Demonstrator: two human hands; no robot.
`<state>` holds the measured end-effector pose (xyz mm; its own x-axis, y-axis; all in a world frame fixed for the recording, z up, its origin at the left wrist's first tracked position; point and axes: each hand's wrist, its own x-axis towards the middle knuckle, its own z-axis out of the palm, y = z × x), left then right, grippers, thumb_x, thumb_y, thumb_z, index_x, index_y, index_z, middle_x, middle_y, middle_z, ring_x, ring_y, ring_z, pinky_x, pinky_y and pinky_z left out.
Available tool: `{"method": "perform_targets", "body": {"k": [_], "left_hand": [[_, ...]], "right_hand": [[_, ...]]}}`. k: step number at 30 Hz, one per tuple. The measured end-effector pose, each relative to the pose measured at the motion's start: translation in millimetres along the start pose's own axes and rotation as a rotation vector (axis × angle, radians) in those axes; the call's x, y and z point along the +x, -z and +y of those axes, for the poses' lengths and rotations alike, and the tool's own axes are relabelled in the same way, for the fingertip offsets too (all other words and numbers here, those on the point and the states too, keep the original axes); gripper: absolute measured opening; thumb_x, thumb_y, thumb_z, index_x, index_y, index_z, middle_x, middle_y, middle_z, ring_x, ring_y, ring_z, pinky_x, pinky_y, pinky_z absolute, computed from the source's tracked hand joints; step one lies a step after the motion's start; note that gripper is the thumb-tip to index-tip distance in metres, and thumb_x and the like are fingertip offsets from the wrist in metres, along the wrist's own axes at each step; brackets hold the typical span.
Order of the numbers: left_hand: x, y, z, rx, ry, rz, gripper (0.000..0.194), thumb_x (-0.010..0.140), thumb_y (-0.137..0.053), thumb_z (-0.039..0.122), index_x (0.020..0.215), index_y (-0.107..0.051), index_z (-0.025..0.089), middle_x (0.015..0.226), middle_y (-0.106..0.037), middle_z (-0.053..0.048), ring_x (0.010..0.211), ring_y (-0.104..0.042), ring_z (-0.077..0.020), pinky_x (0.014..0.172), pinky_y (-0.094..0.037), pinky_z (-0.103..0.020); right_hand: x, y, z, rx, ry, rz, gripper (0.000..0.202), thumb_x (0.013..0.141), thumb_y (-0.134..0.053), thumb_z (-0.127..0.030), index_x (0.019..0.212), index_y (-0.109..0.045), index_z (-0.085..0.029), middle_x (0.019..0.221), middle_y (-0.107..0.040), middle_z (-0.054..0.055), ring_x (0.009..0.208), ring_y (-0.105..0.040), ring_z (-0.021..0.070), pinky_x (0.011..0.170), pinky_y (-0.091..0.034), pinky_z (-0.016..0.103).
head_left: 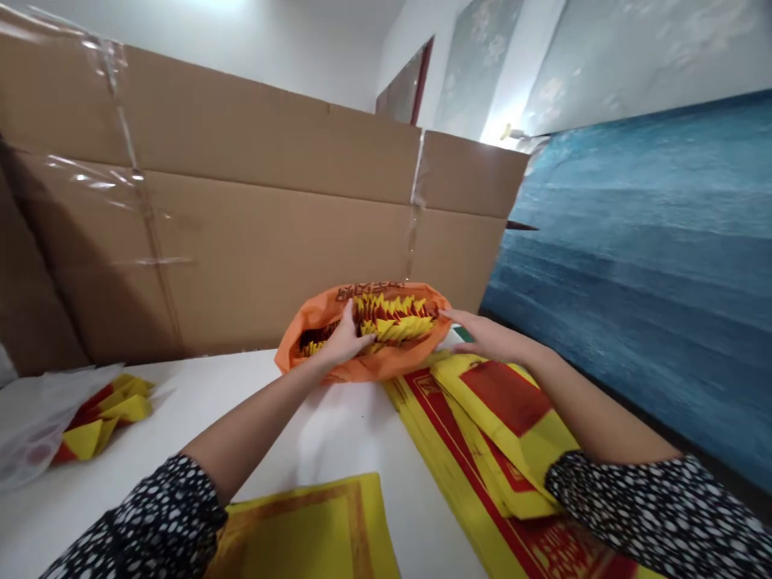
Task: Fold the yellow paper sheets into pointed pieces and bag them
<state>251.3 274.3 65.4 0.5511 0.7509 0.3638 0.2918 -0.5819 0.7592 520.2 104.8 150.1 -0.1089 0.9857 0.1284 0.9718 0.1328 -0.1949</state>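
An orange bag (379, 371) lies at the foot of the cardboard with its mouth spread. Inside it stand rows of folded yellow and red paper pieces (401, 328), packed close together. My left hand (346, 339) reaches over the bag's near rim, its thumb and fingers apart beside the folded papers. At the bag's right end, my right hand (491, 338) has one finger stretched to the rim and the others spread lower down. Below that hand lie stacked yellow and red paper sheets (443, 446).
A tall cardboard wall (271, 241) stands behind the bag. On the white table (326, 442), a clear plastic bag (36, 434) with folded yellow-red papers (108, 414) lies left. Yellow sheets (314, 531) sit at the near edge. A blue panel (633, 241) rises right.
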Motion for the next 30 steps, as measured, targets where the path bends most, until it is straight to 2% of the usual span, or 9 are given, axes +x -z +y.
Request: {"method": "perform_targets", "body": {"k": [3, 6, 8, 11, 15, 18, 21, 25, 30], "left_hand": [[2, 4.3, -5, -0.042, 0.067, 0.072, 0.098, 0.079, -0.068, 0.027, 0.151, -0.003, 0.013, 0.154, -0.029, -0.02, 0.142, -0.031, -0.0255, 0.115, -0.029, -0.039], [10, 0.8, -5, -0.035, 0.145, 0.117, 0.089, 0.084, -0.064, 0.029, 0.149, -0.006, 0.013, 0.147, -0.041, -0.021, 0.134, -0.044, -0.027, 0.11, -0.036, -0.042], [16, -7.4, 2, -0.02, 0.129, 0.108, 0.091, 0.082, -0.066, 0.029, 0.149, -0.008, 0.013, 0.146, -0.043, -0.021, 0.133, -0.045, -0.0292, 0.111, -0.034, -0.044], [23, -28.2, 20, 0.081, 0.004, 0.041, 0.093, 0.079, -0.067, 0.028, 0.15, -0.008, 0.013, 0.149, -0.038, -0.02, 0.137, -0.039, -0.0287, 0.114, -0.029, -0.041], [27, -54.1, 43, 0.265, -0.092, -0.056, 0.091, 0.082, -0.062, 0.035, 0.15, -0.008, 0.009, 0.152, -0.029, -0.022, 0.143, -0.027, -0.0288, 0.115, -0.025, -0.042], [25, -56.1, 50, 0.31, -0.071, -0.044, 0.087, 0.083, -0.061, 0.039, 0.149, -0.013, 0.008, 0.153, -0.023, -0.025, 0.144, -0.02, -0.0322, 0.116, -0.022, -0.047], [18, -45.5, 52, 0.372, -0.049, -0.032, 0.082, 0.084, -0.059, 0.041, 0.148, -0.019, 0.01, 0.152, -0.024, -0.025, 0.143, -0.02, -0.0359, 0.114, -0.022, -0.052], [2, -35.0, 59, 0.482, -0.09, -0.063, 0.075, 0.082, -0.061, 0.041, 0.143, -0.031, 0.012, 0.15, -0.027, -0.024, 0.141, -0.026, -0.0389, 0.111, -0.026, -0.054], [-18, -47.3, 81, 0.48, -0.235, -0.18, 0.058, 0.076, -0.067, 0.032, 0.13, -0.051, 0.017, 0.148, -0.034, -0.018, 0.139, -0.029, -0.038, 0.112, -0.027, -0.052]], "right_hand": [[-63, 4, 1, 0.014, -0.134, -0.102, 0.069, 0.078, -0.068, -0.035, 0.142, -0.045, -0.021, 0.144, -0.048, 0.009, 0.132, -0.045, 0.0276, 0.112, -0.031, 0.04], [-118, -3, 2, 0.068, -0.28, -0.226, 0.065, 0.078, -0.068, -0.036, 0.138, -0.051, -0.022, 0.141, -0.053, 0.008, 0.129, -0.049, 0.0289, 0.11, -0.033, 0.039], [-147, -12, 0, 0.079, -0.359, -0.218, 0.066, 0.078, -0.068, -0.036, 0.139, -0.05, -0.018, 0.143, -0.05, 0.01, 0.131, -0.047, 0.0287, 0.111, -0.032, 0.038], [-173, -34, -11, 0.095, -0.427, -0.137, 0.072, 0.08, -0.066, -0.04, 0.143, -0.043, -0.013, 0.148, -0.042, 0.016, 0.136, -0.04, 0.0288, 0.113, -0.029, 0.039], [-183, -68, -35, 0.061, -0.573, -0.056, 0.082, 0.081, -0.066, -0.041, 0.149, -0.031, -0.013, 0.155, -0.026, 0.017, 0.143, -0.024, 0.034, 0.114, -0.024, 0.049], [-183, -84, -46, -0.043, -0.636, -0.003, 0.074, 0.087, -0.06, -0.038, 0.15, -0.03, -0.012, 0.155, -0.027, 0.017, 0.143, -0.022, 0.0382, 0.112, -0.024, 0.052], [-183, -85, -45, -0.059, -0.598, 0.044, 0.063, 0.091, -0.053, -0.038, 0.147, -0.036, -0.014, 0.151, -0.036, 0.015, 0.139, -0.031, 0.0368, 0.11, -0.03, 0.049], [-179, -79, -39, -0.042, -0.568, 0.07, 0.063, 0.088, -0.058, -0.043, 0.143, -0.042, -0.017, 0.149, -0.041, 0.013, 0.136, -0.038, 0.0339, 0.107, -0.036, 0.048], [-169, -74, -39, -0.042, -0.552, 0.015, 0.059, 0.086, -0.06, -0.035, 0.141, -0.045, -0.023, 0.149, -0.04, 0.014, 0.133, -0.042, 0.0328, 0.104, -0.037, 0.048]]}}
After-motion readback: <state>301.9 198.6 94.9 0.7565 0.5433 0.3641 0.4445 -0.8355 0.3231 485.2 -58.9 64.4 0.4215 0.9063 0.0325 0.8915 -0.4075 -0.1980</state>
